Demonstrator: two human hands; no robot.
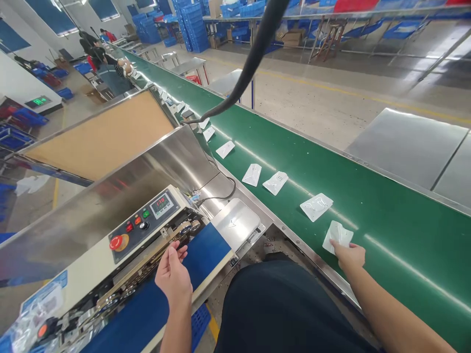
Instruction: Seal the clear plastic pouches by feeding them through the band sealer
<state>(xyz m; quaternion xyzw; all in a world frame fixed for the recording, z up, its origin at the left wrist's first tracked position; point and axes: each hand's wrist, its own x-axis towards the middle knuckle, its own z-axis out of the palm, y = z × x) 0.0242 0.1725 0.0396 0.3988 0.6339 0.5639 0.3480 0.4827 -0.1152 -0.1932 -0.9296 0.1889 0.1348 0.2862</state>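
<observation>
My right hand [351, 255] pinches the near edge of a small white pouch [337, 234] over the green conveyor belt [401, 235], with the thumb on top. More white pouches lie in a loose row along the belt, the closest being a pouch [316, 207] just beyond my hand. My left hand [174, 274] hovers over the blue belt [211, 250] of a band sealing machine [143, 220], fingers curled together and nothing visible in them. A metal plate [237, 223] sits at the end of the blue belt.
A black cable [250, 63] hangs across the view above the green belt. Left of the belt stands a metal-framed tan board [106, 137]. Co-workers [110, 68] sit farther up the line. A steel table [408, 142] stands on the right; blue crates [189, 24] are stacked behind.
</observation>
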